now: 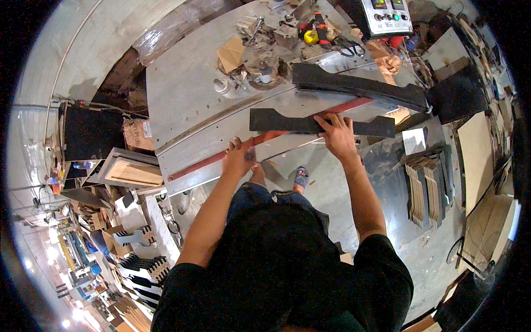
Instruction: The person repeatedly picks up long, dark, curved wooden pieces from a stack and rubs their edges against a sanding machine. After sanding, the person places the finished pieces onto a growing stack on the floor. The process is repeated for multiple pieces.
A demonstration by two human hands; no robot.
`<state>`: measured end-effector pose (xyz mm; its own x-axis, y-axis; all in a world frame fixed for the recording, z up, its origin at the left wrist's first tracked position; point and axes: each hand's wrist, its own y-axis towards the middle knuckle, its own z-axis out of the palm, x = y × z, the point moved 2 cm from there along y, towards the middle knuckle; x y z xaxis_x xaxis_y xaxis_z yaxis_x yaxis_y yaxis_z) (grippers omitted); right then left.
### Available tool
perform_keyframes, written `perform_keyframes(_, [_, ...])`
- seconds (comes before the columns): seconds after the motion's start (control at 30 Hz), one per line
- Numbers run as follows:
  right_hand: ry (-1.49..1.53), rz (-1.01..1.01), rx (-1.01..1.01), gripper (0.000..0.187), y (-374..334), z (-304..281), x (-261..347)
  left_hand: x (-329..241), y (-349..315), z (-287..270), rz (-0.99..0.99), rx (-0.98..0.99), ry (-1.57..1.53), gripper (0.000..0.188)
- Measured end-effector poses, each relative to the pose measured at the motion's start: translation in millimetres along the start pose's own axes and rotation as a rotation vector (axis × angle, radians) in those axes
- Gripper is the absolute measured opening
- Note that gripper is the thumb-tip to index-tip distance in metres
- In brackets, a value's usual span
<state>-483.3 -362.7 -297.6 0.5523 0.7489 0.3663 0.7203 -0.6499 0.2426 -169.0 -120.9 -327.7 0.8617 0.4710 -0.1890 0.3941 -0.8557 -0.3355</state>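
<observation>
My right hand [338,135] is closed on a long flat black board [271,120] with a shallow cut-out along its upper edge; the fingers lie over its face near the middle. Beneath the board a long red bar [202,164] runs slantwise along the near side of the grey metal table [191,88]. My left hand [240,159] rests at the red bar, fingers curled over it, left of the board. Farther back, a second black piece [359,88], thicker and curved, lies on the table with its right end at the table's right side.
Tools, yellow tape measure [311,37], scissors [353,50] and a white jar [225,87] crowd the table's back. A control box [387,17] stands at the far right. Stacked shaped boards [425,188] lie on the right; several black-and-white pieces [145,276] stand lower left.
</observation>
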Motion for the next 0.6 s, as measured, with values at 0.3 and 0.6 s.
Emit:
perform_keyframes(0.3, [-0.022,0.033,-0.013,0.066,8.8,32.8,21.1,4.4,0.1,5.3,0.009,-0.010,-0.080,0.113])
perform_keyframes(0.6, [-0.069,0.078,0.045,0.061,36.9,61.7,56.2,11.0,-2.9,-1.0,0.046,-0.030,0.014,0.103])
